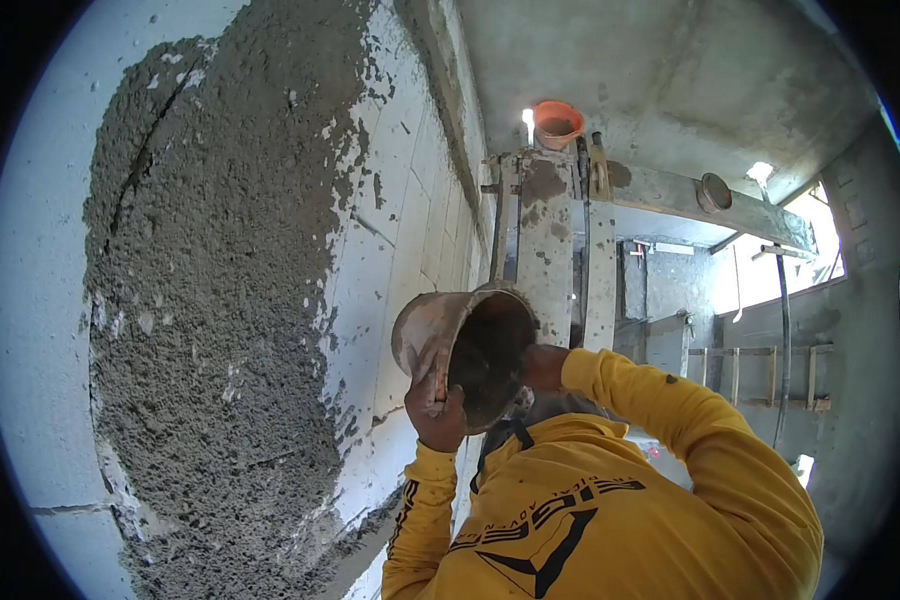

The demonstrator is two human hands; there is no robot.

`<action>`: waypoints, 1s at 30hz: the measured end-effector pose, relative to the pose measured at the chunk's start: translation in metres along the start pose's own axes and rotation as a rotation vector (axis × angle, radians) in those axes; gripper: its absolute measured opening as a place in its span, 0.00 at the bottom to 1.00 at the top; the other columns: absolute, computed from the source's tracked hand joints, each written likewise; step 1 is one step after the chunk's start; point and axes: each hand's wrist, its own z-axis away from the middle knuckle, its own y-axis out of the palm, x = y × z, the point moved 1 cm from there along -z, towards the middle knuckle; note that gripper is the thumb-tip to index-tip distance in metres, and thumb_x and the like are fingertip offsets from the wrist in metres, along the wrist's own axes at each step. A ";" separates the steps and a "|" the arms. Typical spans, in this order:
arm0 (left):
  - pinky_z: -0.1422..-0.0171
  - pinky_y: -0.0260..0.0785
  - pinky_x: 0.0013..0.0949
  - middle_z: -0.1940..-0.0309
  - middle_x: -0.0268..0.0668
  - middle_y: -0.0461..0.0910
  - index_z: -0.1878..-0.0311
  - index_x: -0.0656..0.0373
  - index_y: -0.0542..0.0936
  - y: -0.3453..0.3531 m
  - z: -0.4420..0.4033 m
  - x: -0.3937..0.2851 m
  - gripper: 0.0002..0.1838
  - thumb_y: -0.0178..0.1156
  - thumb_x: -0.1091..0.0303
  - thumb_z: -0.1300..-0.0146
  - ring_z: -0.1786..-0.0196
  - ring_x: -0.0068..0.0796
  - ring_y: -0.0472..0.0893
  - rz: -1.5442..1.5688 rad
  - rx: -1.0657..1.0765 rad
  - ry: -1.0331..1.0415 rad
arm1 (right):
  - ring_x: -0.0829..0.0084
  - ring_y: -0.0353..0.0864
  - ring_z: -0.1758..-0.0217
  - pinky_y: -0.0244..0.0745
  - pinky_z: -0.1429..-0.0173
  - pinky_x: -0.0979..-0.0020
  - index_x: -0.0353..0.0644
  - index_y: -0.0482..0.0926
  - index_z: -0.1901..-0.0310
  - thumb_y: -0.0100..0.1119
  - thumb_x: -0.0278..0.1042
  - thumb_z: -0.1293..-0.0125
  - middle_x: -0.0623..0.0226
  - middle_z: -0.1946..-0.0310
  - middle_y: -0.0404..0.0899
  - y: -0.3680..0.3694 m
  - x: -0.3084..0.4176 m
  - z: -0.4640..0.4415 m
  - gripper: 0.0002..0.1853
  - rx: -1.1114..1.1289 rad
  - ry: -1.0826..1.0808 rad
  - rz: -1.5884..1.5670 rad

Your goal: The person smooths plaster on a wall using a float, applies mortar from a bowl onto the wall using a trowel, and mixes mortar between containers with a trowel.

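Between the two hands, a mortar-crusted bucket [482, 352] is tipping on its side, its dark mouth facing the wearer. The left hand [437, 408] is grasping it near the rim, fingers spreading over the outer wall; the right hand [545, 367] is meeting the opposite edge, but its fingers are hiding, so whether it is gripping cannot be told. The bucket is looking stiff and hard to dent, probably heavier if mortar is clinging inside, and gritty or slick where wet; the rim and the outer wall near the base seem the surest holds. Left of the grip, rough grey mortar [225, 300] is covering part of a white block wall [395, 235]. Beyond the hands, spattered planks [545, 235] are running away toward an orange bucket [558, 122], and a small round bowl [714, 192] is sitting farther right.
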 end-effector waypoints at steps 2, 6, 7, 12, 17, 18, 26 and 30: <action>0.19 0.53 0.40 0.34 0.52 0.76 0.36 0.78 0.74 0.002 0.000 -0.002 0.33 0.55 0.82 0.51 0.27 0.42 0.71 0.141 -0.034 -0.038 | 0.63 0.81 0.76 0.78 0.72 0.58 0.37 0.81 0.65 0.53 0.51 0.27 0.58 0.78 0.78 0.009 -0.004 -0.005 0.22 0.228 0.074 -0.314; 0.19 0.54 0.41 0.33 0.52 0.75 0.37 0.75 0.76 -0.001 0.001 0.008 0.32 0.55 0.82 0.51 0.29 0.42 0.73 0.304 -0.164 -0.163 | 0.70 0.75 0.83 0.72 0.78 0.63 0.36 0.79 0.68 0.52 0.51 0.25 0.65 0.83 0.72 0.027 0.019 0.025 0.23 0.207 -0.038 -0.621; 0.21 0.57 0.40 0.33 0.50 0.75 0.36 0.75 0.76 -0.003 -0.001 0.010 0.33 0.55 0.83 0.51 0.30 0.41 0.73 0.374 -0.204 -0.195 | 0.70 0.74 0.84 0.71 0.79 0.64 0.36 0.78 0.69 0.52 0.50 0.25 0.66 0.83 0.71 0.023 0.031 0.034 0.23 0.151 -0.104 -0.608; 0.32 0.68 0.32 0.37 0.44 0.78 0.33 0.75 0.73 -0.002 0.001 0.047 0.37 0.52 0.87 0.54 0.37 0.35 0.78 0.584 -0.334 -0.336 | 0.72 0.72 0.85 0.70 0.79 0.65 0.36 0.75 0.71 0.55 0.47 0.25 0.67 0.83 0.71 0.028 0.019 0.021 0.22 -0.038 -0.238 -0.537; 0.34 0.70 0.32 0.40 0.43 0.80 0.35 0.73 0.75 -0.001 -0.009 0.073 0.34 0.52 0.86 0.53 0.40 0.35 0.79 0.630 -0.398 -0.484 | 0.74 0.69 0.85 0.66 0.80 0.68 0.39 0.75 0.68 0.57 0.43 0.27 0.71 0.82 0.70 0.011 0.018 0.047 0.16 0.047 -0.119 -0.998; 0.35 0.70 0.32 0.40 0.43 0.80 0.36 0.73 0.75 -0.001 -0.009 0.080 0.34 0.52 0.86 0.53 0.40 0.35 0.80 0.624 -0.413 -0.507 | 0.75 0.68 0.83 0.66 0.79 0.69 0.40 0.76 0.65 0.57 0.41 0.27 0.71 0.79 0.70 0.009 0.013 0.049 0.13 0.096 -0.165 -1.147; 0.38 0.72 0.32 0.44 0.42 0.82 0.40 0.70 0.78 0.002 -0.020 0.090 0.29 0.53 0.83 0.50 0.44 0.34 0.81 0.512 -0.472 -0.586 | 0.77 0.70 0.78 0.70 0.73 0.73 0.41 0.76 0.52 0.57 0.36 0.31 0.72 0.72 0.71 -0.073 -0.013 0.084 0.11 -0.070 -0.502 -1.743; 0.39 0.73 0.32 0.46 0.41 0.83 0.43 0.68 0.80 0.010 -0.030 0.095 0.27 0.53 0.81 0.49 0.46 0.34 0.82 0.427 -0.511 -0.599 | 0.78 0.75 0.76 0.73 0.76 0.75 0.41 0.76 0.51 0.56 0.32 0.32 0.71 0.71 0.74 -0.167 -0.041 0.089 0.10 -0.537 -0.677 -1.604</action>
